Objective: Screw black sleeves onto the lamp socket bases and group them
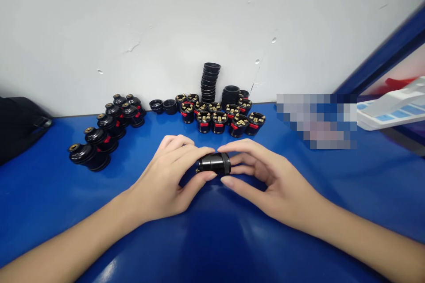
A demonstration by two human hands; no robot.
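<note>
My left hand [174, 170] grips a black lamp socket [212, 163] lying sideways between thumb and fingers. A ribbed black ring [227, 163] sits around the socket's right end. Curled about that ring is my right hand [262, 172], with fingertips above and behind it and the thumb just below. How firmly the right hand presses cannot be made out. The left fingers cover much of the socket's left end, where a bit of brass shows.
Behind my hands stand several open socket bodies [219, 121] with brass contacts and red switches. A tall stack of black rings [209, 82] leans by the wall. Capped sockets [99, 139] line the left, near a black bag [21, 128]. A white tray [368, 121] is at right.
</note>
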